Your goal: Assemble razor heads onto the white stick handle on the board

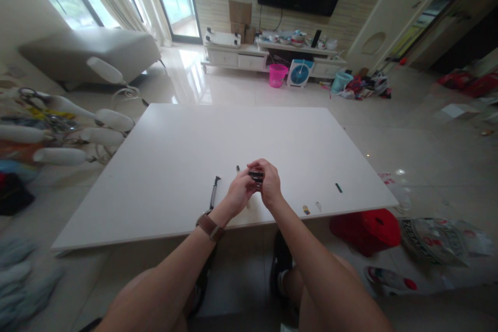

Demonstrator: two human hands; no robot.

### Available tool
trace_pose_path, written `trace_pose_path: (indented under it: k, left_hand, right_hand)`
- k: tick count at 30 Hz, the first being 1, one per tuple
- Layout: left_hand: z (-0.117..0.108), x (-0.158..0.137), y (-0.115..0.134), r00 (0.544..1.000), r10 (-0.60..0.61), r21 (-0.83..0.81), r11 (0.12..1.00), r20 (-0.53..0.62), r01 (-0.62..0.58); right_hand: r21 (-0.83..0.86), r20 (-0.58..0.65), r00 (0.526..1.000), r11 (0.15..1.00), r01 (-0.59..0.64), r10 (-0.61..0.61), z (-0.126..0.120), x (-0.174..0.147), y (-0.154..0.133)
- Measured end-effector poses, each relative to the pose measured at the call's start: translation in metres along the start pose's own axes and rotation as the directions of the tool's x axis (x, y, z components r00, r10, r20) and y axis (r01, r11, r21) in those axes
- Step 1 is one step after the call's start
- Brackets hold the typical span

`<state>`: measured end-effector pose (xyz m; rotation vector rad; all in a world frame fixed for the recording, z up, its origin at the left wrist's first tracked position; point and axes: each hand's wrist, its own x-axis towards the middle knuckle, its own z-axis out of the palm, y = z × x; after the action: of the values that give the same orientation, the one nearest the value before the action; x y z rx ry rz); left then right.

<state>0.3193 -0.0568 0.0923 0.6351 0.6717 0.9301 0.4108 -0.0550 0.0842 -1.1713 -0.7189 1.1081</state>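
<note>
Both of my hands meet above the near middle of the white table (167, 155). Between them is a small dark, glossy object (256, 178) with black bands and reddish see-through edges; its kind is too small to make out. My left hand (238, 193) grips it from the left, with a brown-strapped watch (210, 226) on that wrist. The fingers of my right hand (271, 182) curl over its far and right sides. A thin stick with a dark tip (238, 168) lies partly hidden beneath my hands. Left of them rests a slim black-and-grey rod (213, 193) with a bent top.
Right of my hands lie a small yellow-and-blue piece (306, 210), a clear piece (318, 206) and a dark green strip (339, 188). Below the table's right edge stand a red bin (368, 231) and a bottle (389, 277). A white-armed lamp (105, 127) is at left.
</note>
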Motion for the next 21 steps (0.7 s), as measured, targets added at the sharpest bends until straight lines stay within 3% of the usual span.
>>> trace_pose_path:
  k: [4, 7, 10, 12, 13, 17, 21]
  left_hand:
    - [-0.003, 0.0, 0.002, 0.999, -0.008, 0.031, 0.999, 0.045, 0.006]
    - [-0.006, -0.002, 0.004, 0.998, -0.027, 0.063, 0.998, 0.062, 0.023]
    - [-0.006, -0.003, 0.005, 0.998, -0.034, 0.091, 0.995, 0.055, 0.029]
    - [-0.006, -0.004, 0.005, 0.998, -0.041, 0.103, 0.994, 0.048, 0.036]
    - [-0.006, -0.004, 0.005, 0.998, -0.044, 0.107, 0.993, 0.042, 0.039]
    - [-0.006, -0.003, 0.006, 0.999, -0.041, 0.117, 0.992, 0.015, 0.039]
    - [-0.006, 0.001, 0.007, 0.999, -0.041, 0.113, 0.993, 0.011, 0.039]
  right_hand:
    - [-0.069, 0.092, 0.996, 0.998, -0.003, 0.01, -0.008, 0.006, 0.0]
    - [-0.284, 0.104, 0.992, 0.954, 0.092, -0.064, -0.034, 0.021, 0.001]
    - [-0.55, 0.045, 0.993, 0.827, 0.113, -0.106, -0.087, 0.043, 0.001]
    - [-0.849, 0.001, 0.986, 0.52, 0.09, -0.169, -0.136, 0.053, -0.001]
    - [-0.884, -0.045, 0.981, 0.464, 0.048, -0.186, -0.162, 0.055, -0.002]
    - [-0.933, -0.216, 0.949, 0.334, -0.132, -0.229, -0.255, 0.047, -0.012]
    - [-0.933, -0.313, 0.928, 0.248, -0.26, -0.202, -0.304, 0.037, -0.012]
